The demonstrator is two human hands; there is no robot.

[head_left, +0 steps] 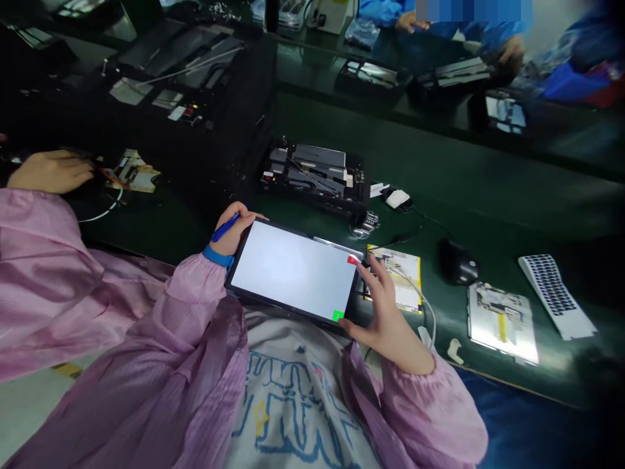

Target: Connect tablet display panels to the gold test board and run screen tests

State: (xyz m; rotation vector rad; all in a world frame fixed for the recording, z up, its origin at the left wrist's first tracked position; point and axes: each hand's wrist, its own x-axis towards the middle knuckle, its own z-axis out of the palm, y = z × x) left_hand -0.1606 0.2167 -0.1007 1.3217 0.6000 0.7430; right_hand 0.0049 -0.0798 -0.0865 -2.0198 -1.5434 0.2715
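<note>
In front of my torso is a tablet with a black frame and a lit white screen. A red patch shows at its upper right and a green patch at its lower right. My left hand grips the left edge, a blue pen tucked by the thumb. My right hand holds the right side, thumb at the lower corner and fingers near the red patch. Behind the right fingers lies a yellow-edged panel with a white cable across it.
Beyond the tablet lies an opened device. A mouse, a metal panel and a white keypad-like part are to the right. At left, a co-worker's hand is beside a circuit part. Other people sit across the table.
</note>
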